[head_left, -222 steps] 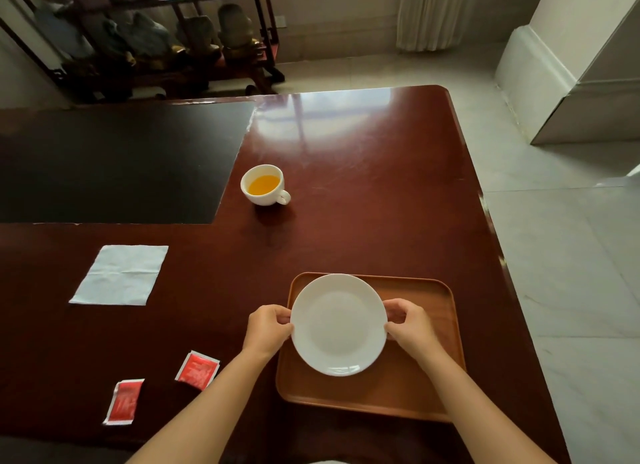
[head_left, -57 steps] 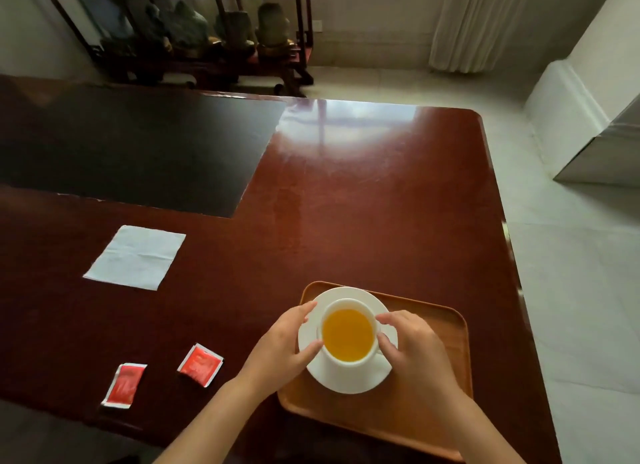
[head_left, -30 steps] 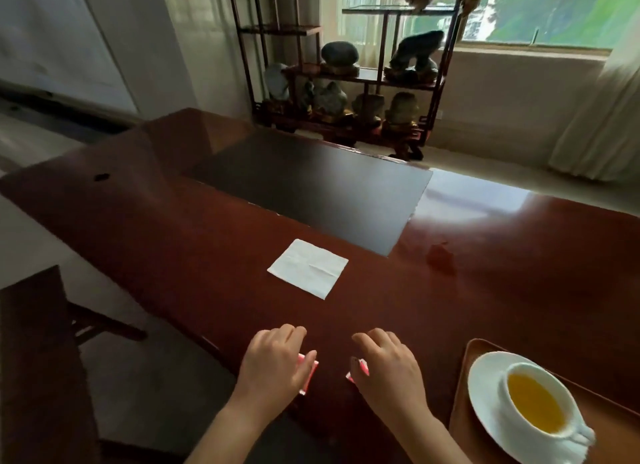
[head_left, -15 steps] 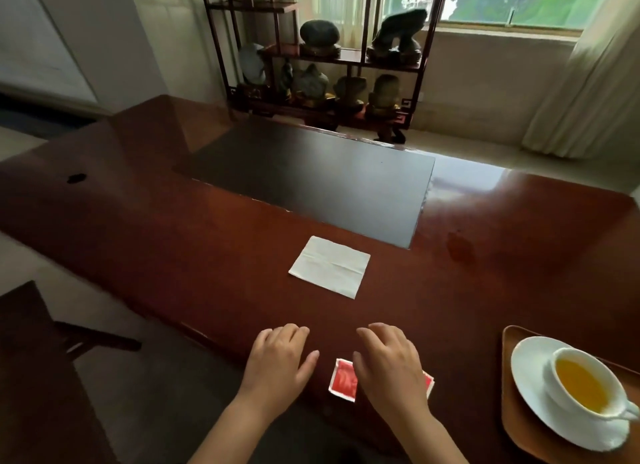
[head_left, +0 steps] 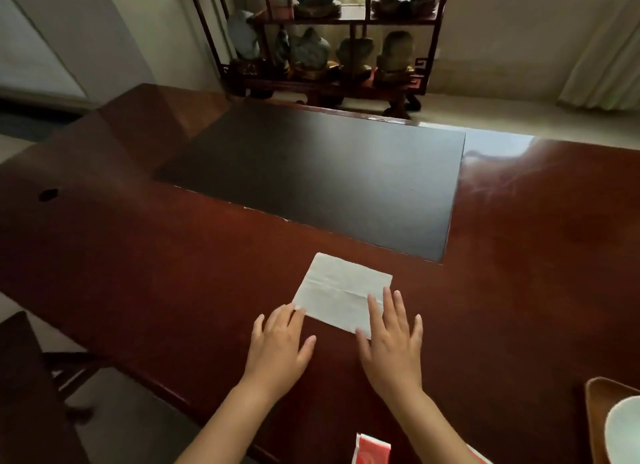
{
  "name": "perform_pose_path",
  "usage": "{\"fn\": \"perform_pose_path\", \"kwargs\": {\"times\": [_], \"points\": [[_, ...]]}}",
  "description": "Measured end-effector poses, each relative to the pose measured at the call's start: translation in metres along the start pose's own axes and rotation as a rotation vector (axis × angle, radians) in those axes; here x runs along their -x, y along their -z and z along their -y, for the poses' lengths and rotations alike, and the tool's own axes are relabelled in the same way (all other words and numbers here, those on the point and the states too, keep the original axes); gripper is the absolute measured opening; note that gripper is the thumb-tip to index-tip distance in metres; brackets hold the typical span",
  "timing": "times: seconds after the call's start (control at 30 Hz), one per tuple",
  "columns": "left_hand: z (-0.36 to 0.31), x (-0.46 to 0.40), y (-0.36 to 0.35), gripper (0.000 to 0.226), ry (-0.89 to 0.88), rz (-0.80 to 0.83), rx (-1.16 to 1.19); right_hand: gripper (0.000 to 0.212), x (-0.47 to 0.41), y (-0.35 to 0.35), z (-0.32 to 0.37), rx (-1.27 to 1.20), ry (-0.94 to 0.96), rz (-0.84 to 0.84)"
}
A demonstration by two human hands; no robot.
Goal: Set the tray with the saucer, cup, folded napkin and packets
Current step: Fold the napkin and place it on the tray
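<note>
A white napkin (head_left: 341, 292) lies flat and unfolded on the dark red table (head_left: 173, 262). My left hand (head_left: 278, 351) rests flat with fingers apart, its fingertips at the napkin's near left corner. My right hand (head_left: 393, 340) lies flat too, fingers spread over the napkin's near right corner. A red packet (head_left: 372, 451) shows at the bottom edge between my forearms. At the lower right edge are the brown tray (head_left: 595, 418) and the rim of the white saucer (head_left: 623, 429); the cup is out of view.
A black inlay panel (head_left: 311, 172) covers the table's far middle. Behind the table stands a dark shelf (head_left: 332, 58) with stones. A dark chair (head_left: 31, 394) sits at the lower left, past the table's near edge. A small hole (head_left: 48, 194) marks the table's left.
Both hands have left the red packets and moved forward to the napkin's near corners. The view has shifted, so the packets slid to the bottom edge and the cup left the frame.
</note>
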State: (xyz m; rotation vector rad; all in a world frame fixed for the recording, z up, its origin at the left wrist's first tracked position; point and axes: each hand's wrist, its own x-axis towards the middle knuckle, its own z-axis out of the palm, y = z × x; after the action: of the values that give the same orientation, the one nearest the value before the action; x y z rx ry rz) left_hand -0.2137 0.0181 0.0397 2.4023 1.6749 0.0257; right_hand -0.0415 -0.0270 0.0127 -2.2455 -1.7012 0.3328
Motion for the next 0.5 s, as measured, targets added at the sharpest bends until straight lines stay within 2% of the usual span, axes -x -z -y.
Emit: {"fn": "perform_pose_path", "kwargs": {"times": [0.13, 0.33, 0.5], "points": [[0.000, -0.035, -0.021, 0.059, 0.101, 0.013, 0.049, 0.062, -0.032, -0.027, -0.009, 0.059, -0.041, 0.036], [-0.003, -0.067, -0.050, 0.060, 0.403, -0.041, 0.142, 0.062, -0.052, -0.062, -0.024, 0.167, -0.082, 0.138], [-0.005, -0.073, -0.062, 0.046, 0.402, -0.153, 0.159, 0.066, -0.050, -0.068, -0.028, 0.199, -0.090, 0.116]]}}
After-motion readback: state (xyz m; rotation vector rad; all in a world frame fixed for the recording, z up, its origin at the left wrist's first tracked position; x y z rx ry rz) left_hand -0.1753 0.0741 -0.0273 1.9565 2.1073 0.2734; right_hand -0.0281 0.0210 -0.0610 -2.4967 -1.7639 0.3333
